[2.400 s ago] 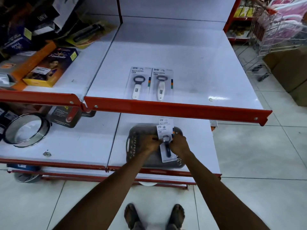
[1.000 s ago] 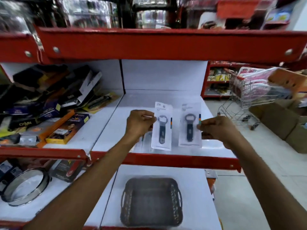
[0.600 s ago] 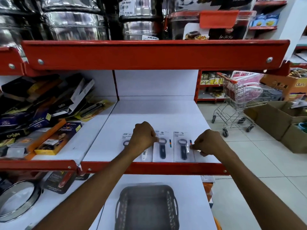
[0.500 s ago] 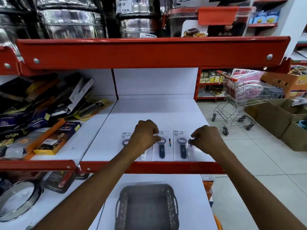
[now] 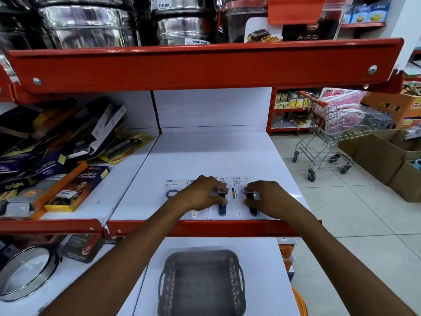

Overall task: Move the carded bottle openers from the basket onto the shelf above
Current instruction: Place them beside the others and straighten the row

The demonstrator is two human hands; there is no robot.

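Note:
Several carded bottle openers lie flat in a row near the front of the white middle shelf (image 5: 211,151). The leftmost card (image 5: 172,190) lies free, and the one beside it is mostly hidden under my left hand (image 5: 202,193). That hand pinches the blister of a dark-handled carded opener (image 5: 222,208). My right hand (image 5: 264,196) pinches the rightmost dark-handled carded opener (image 5: 251,210), which also lies on the shelf. The grey basket (image 5: 238,267) stands on the lower shelf below my arms and looks empty.
Boxed goods (image 5: 68,192) are piled on the left half of the middle shelf. A round sieve (image 5: 25,272) lies at the lower left. Steel pots (image 5: 91,26) fill the top shelf. A shopping cart (image 5: 330,137) and cardboard boxes (image 5: 382,158) stand on the floor to the right.
Both hands lifted two dark-handled cards from the basket and laid them on the shelf to the right of the earlier pair. My fingers shifted from the card edges onto the blisters.

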